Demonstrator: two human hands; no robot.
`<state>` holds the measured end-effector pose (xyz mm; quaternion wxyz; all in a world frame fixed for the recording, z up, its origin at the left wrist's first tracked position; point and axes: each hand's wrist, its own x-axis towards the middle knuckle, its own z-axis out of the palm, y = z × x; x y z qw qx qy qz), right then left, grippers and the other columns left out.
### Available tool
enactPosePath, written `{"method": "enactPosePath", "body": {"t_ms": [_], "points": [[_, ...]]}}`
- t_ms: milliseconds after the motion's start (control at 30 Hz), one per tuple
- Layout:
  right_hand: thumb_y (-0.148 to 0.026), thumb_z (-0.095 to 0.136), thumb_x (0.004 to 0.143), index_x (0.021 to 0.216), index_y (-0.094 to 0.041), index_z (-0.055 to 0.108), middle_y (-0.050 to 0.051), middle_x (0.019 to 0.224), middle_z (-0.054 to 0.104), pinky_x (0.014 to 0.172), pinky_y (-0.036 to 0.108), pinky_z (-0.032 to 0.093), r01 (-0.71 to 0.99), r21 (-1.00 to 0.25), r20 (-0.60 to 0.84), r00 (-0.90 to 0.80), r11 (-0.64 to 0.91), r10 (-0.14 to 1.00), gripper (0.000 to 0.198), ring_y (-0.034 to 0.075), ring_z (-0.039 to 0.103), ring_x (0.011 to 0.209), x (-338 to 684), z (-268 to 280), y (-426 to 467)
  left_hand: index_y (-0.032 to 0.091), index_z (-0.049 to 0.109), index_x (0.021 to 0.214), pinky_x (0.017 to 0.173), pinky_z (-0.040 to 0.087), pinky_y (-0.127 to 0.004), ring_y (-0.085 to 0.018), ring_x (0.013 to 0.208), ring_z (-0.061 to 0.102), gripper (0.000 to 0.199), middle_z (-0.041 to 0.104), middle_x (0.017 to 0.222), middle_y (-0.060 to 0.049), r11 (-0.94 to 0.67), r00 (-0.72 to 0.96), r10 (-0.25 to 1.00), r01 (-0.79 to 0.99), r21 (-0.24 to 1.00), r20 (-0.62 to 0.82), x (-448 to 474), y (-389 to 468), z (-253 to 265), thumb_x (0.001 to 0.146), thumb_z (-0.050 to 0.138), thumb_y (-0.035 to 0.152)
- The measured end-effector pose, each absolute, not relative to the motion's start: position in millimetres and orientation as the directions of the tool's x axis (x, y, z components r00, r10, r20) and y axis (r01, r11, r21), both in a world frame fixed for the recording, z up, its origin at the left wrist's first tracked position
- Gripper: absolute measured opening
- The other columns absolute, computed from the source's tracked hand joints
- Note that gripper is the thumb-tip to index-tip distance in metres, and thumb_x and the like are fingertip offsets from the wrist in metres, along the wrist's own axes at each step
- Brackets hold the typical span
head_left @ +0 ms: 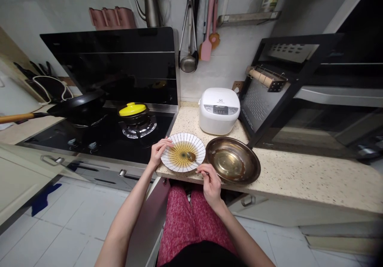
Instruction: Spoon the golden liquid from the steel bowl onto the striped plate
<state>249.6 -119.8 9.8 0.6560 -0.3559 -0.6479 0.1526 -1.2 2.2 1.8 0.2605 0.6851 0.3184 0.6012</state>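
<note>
The person wears raspberry-red trousers (176, 223), mottled all over with paler pink flecks, the same cloth covering both legs. A plain black garment (200, 256) overlaps them at the lap, its edge rounded; too little shows to tell its cut. The forearms (127, 219) are bare and slender, tapering towards the wrists, and the hands (212, 185) are bare too, with slim fingers.

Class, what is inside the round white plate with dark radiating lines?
Shallow yellowish liquid and a brownish, rounded spoon, held by the right hand. The plate surface beneath the spoon's head is covered.
</note>
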Motion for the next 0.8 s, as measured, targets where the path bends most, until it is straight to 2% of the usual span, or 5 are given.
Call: {"method": "enactPosePath", "body": {"t_ms": [333, 467, 600, 700, 800], "points": [[-0.02, 0.05, 0.104, 0.093, -0.022, 0.067, 0.004, 0.088, 0.072, 0.074, 0.032, 0.057, 0.246, -0.686, 0.723, 0.124, 0.685, 0.679, 0.021, 0.018, 0.07, 0.082, 251.2, 6.9, -122.3, 0.021, 0.083, 0.08, 0.116, 0.042, -0.056, -0.031, 0.1, 0.072, 0.039, 0.081, 0.086, -0.01, -0.66, 0.079, 0.751, 0.128, 0.74, 0.656, -0.9, 1.0, 3.9, 0.098, 0.058, 0.045], [-0.025, 0.05, 0.105, 0.092, -0.022, 0.067, 0.004, 0.089, 0.072, 0.077, 0.034, 0.058, 0.218, -0.743, 0.669, 0.203, 0.633, 0.715, 0.022, 0.018, 0.07, 0.082, 251.2, 3.7, -122.8, 0.021, 0.083, 0.08, 0.115, 0.043, -0.056, -0.031, 0.1, 0.072, 0.037, 0.081, 0.086, -0.01, -0.66, 0.076, 0.751, 0.124, 0.741, 0.656, -0.8, 1.1, 4.1, 0.098, 0.058, 0.043], [-0.03, 0.051, 0.105, 0.093, -0.021, 0.066, 0.004, 0.091, 0.07, 0.073, 0.032, 0.06, 0.097, -0.817, 0.567, 0.306, 0.568, 0.764, 0.021, 0.017, 0.069, 0.078, 251.9, 1.3, -121.4, 0.021, 0.084, 0.081, 0.116, 0.043, -0.056, -0.031, 0.1, 0.072, 0.036, 0.082, 0.087, -0.009, -0.665, 0.075, 0.747, 0.112, 0.739, 0.661, -0.6, 1.3, 3.3, 0.098, 0.058, 0.04], [-0.031, 0.052, 0.105, 0.092, -0.02, 0.065, 0.004, 0.092, 0.069, 0.07, 0.031, 0.06, 0.032, -0.826, 0.537, 0.347, 0.562, 0.769, 0.022, 0.016, 0.069, 0.074, 253.4, 3.4, -120.9, 0.021, 0.084, 0.083, 0.116, 0.042, -0.055, -0.03, 0.1, 0.071, 0.036, 0.082, 0.087, -0.01, -0.668, 0.077, 0.744, 0.11, 0.736, 0.664, -0.7, 1.3, 2.5, 0.098, 0.058, 0.04], [-0.032, 0.052, 0.105, 0.09, -0.02, 0.065, 0.004, 0.091, 0.069, 0.072, 0.032, 0.059, 0.044, -0.82, 0.544, 0.371, 0.57, 0.753, 0.023, 0.016, 0.069, 0.074, 255.0, 7.8, -121.9, 0.021, 0.084, 0.083, 0.116, 0.042, -0.056, -0.031, 0.101, 0.071, 0.036, 0.081, 0.087, -0.01, -0.662, 0.074, 0.749, 0.117, 0.74, 0.659, -0.8, 0.9, 2.5, 0.098, 0.058, 0.041]]}}
